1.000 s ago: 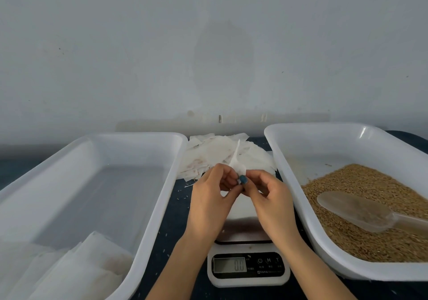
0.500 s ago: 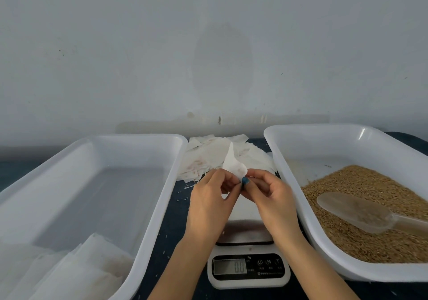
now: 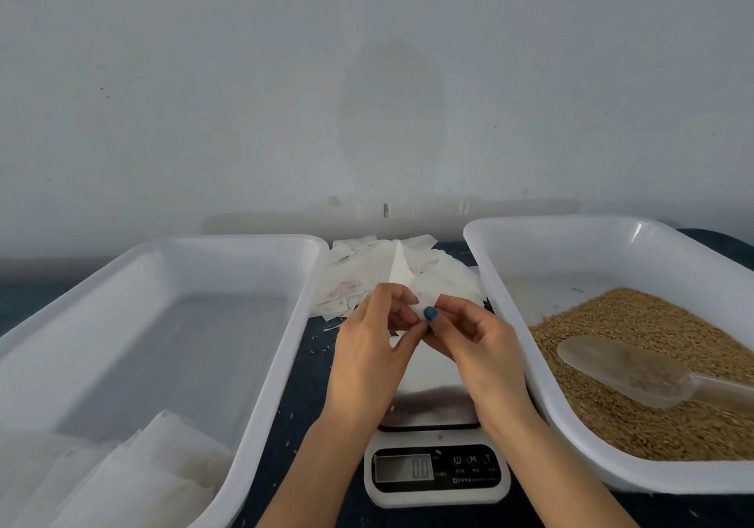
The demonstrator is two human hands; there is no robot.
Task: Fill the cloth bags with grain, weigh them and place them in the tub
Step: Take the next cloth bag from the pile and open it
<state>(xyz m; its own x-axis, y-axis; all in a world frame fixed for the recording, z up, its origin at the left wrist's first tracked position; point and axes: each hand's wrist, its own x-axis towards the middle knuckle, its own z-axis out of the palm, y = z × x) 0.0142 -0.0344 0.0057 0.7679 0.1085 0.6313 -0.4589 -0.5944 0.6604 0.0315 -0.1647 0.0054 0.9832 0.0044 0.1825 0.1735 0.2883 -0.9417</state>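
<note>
Bearing the scale, dark tabletop; grey wall behind.

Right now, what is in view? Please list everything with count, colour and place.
left tub: 1, white, left of scale
right tub: 1, white, right of scale
grain: heap, brown, in right tub
scoop: 1, clear, on grain
scale: 1, white, centre
loose bags: pile, white, behind scale
stacked bags: several, white, left tub's near corner
held bag: 1, white, pinched by both hands
left hand: above scale
right hand: above scale
</note>
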